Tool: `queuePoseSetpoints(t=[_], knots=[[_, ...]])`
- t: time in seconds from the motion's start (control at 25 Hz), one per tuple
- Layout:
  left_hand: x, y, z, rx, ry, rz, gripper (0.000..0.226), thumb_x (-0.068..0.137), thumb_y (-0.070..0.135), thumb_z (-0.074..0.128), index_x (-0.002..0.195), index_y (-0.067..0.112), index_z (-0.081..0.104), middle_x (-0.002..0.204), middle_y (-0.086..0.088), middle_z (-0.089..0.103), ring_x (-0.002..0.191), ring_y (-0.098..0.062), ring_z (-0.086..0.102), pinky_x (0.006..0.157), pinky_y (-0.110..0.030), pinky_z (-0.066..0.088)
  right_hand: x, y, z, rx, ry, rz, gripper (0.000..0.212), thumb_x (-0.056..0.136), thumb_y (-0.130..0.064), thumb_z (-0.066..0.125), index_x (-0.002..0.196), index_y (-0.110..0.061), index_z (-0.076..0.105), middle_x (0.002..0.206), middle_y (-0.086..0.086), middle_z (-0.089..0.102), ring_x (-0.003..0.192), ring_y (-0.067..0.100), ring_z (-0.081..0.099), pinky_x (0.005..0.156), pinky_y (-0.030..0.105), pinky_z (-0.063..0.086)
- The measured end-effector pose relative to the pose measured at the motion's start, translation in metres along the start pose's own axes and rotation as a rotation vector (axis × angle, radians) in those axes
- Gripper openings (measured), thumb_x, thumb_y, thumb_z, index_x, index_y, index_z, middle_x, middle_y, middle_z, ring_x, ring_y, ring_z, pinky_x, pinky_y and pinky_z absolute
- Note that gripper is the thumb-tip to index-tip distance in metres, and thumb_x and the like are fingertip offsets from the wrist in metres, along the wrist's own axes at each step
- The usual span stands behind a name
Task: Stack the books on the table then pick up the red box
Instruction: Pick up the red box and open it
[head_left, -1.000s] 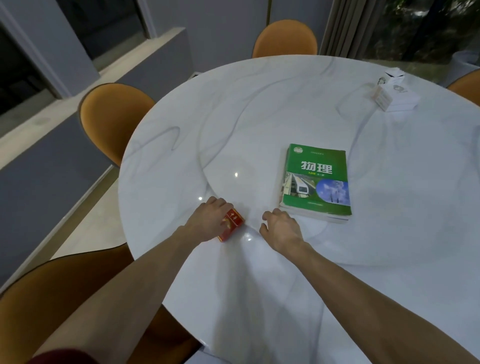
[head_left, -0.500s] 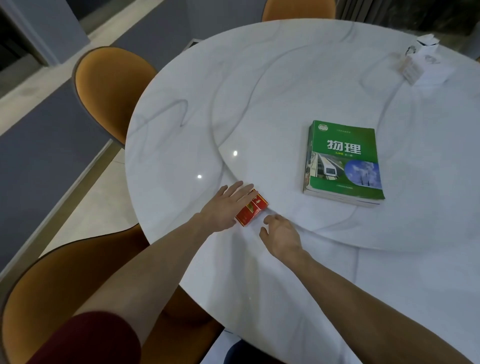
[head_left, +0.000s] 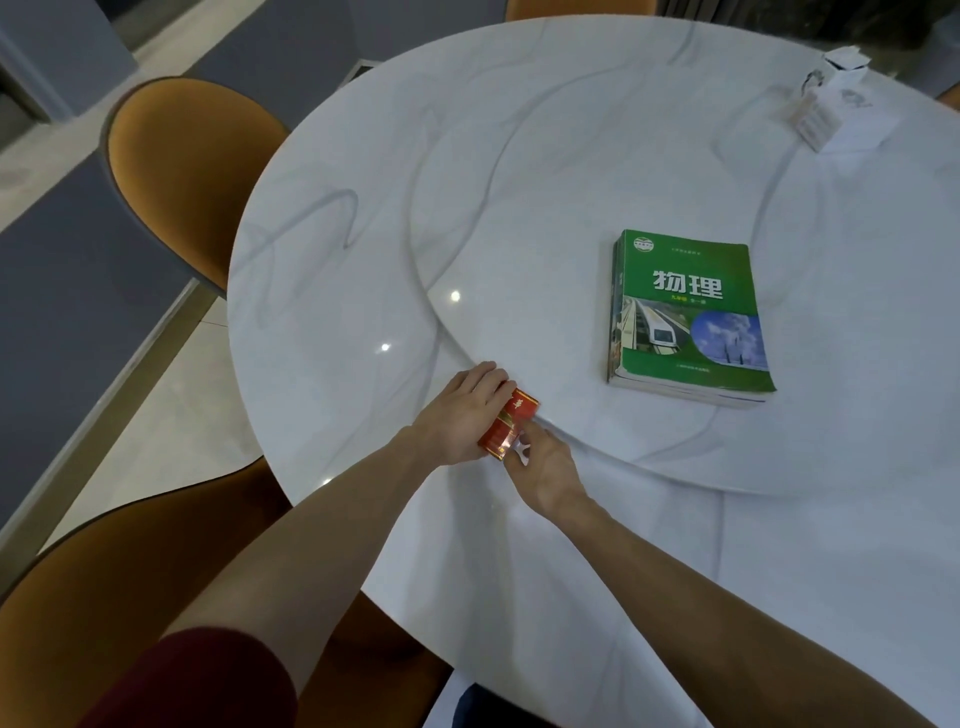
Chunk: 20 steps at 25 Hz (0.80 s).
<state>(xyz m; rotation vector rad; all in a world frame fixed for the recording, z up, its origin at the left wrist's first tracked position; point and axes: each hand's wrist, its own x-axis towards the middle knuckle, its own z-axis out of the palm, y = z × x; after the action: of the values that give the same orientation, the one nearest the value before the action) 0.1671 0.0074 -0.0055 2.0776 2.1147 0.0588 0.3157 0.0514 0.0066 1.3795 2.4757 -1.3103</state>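
A small red box (head_left: 510, 422) lies near the front edge of the round white marble table (head_left: 519, 182). My left hand (head_left: 460, 413) presses against its left side, fingers curled over it. My right hand (head_left: 540, 457) touches the box's near right corner with its fingertips. The box rests on the table between both hands. A stack of books (head_left: 685, 317) with a green cover on top lies to the right, on the raised inner disc of the table, well apart from both hands.
White boxes (head_left: 826, 104) stand at the table's far right. Orange chairs sit at the left (head_left: 182, 171), at the near left (head_left: 104, 597) and at the far side (head_left: 576, 6). A grey low wall runs along the left.
My right hand has moved left and forward until it touches the box. My left hand's fingers have closed further onto the box. The camera has tilted and shifted slightly.
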Motion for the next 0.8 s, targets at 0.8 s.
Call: queuePoseSetpoints(t=[0.8], knots=[[0.037,0.102,-0.046,-0.322,0.181,-0.039,0.079,0.079,0.042,0.069,0.143,0.012,0.034,0.149,-0.011,0.025,0.14,-0.023,0.022,0.109,-0.036,0.042,-0.027,0.033,-0.115,0.493,0.354,0.141,0.029,0.087,0.003,0.059,0.114,-0.002,0.064,0.1,0.012,0.065,0.083,0.02,0.062,0.066,0.01,0.05]])
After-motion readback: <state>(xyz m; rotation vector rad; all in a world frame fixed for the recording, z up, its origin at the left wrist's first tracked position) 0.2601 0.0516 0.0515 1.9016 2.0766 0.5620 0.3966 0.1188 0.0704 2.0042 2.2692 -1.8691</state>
